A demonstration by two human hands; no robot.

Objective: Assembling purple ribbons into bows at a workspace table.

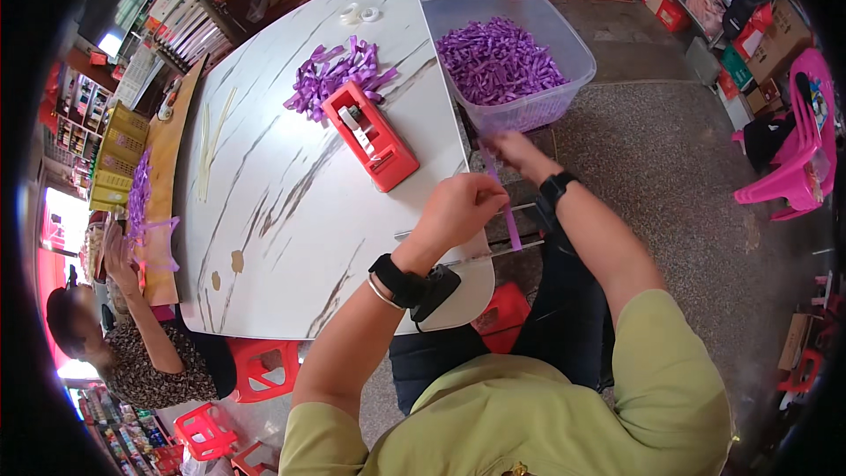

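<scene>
My left hand point(463, 209), a watch and a bangle on its wrist, is closed in a pinch on a thin purple ribbon point(512, 231) beside the table's right edge. The ribbon's lower end hangs below the fingers. Its upper part runs to my right hand point(518, 153), whose fingers are closed at it and slightly blurred. A red tape dispenser point(395, 159) with a roll of tape stands on the white marbled table point(291, 211). Behind it lies a pile of purple ribbon pieces point(317, 88). A clear plastic tub point(577, 75) beyond my right hand holds many folded purple ribbon pieces point(502, 62).
Two tape rolls point(360, 13) lie at the table's far end. Pale thin strips point(216, 141) rest on its left side. Another person point(150, 344) sits at the left with purple strips at a wooden board point(167, 211). A pink chair point(797, 159) stands at the right.
</scene>
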